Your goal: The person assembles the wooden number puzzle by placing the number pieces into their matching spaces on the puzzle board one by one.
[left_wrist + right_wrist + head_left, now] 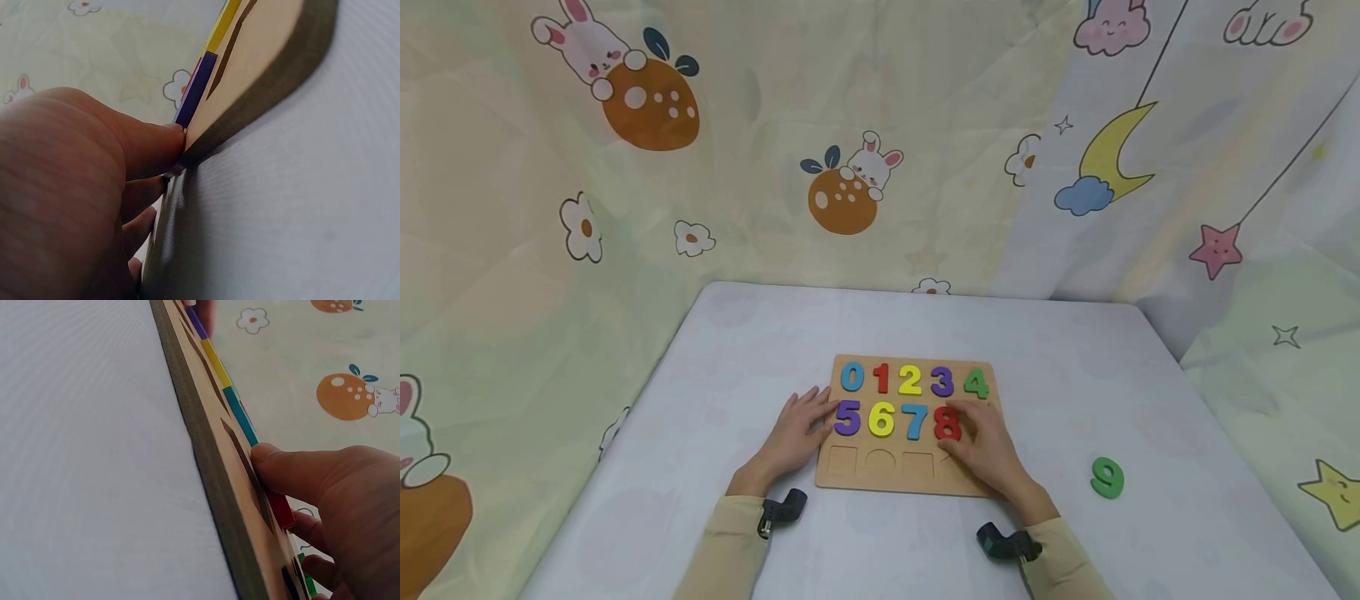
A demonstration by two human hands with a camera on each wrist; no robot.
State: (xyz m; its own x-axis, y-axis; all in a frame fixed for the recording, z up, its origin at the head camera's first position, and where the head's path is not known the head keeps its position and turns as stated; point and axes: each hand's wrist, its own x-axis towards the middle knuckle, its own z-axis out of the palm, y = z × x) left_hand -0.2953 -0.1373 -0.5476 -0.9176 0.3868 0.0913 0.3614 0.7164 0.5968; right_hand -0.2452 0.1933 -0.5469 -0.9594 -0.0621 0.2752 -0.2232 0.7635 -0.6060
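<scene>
A wooden number puzzle board (pixel 872 482) lies on the table, with colourful digits from 0 to 8 on it. My right hand (pixel 988 446) pinches the red number 8 (pixel 947 423) between thumb and fingers, at the right of the second row. In the right wrist view the thumb presses the near end of the red 8 (pixel 279 509). At the board's left edge, my left hand (pixel 793 433) touches the wood with extended fingers, its thumb beside the purple number 5 (pixel 847 418). A green number 9 (pixel 1107 477) lies apart on the table, right of the board.
The white table (pixel 760 333) has its far edge against a patterned cloth backdrop (pixel 737 183). A row of outlined recesses (pixel 880 461) runs along the board's near side; the right forearm and hand cover part of it. Both wrists wear small black cameras (pixel 784 507).
</scene>
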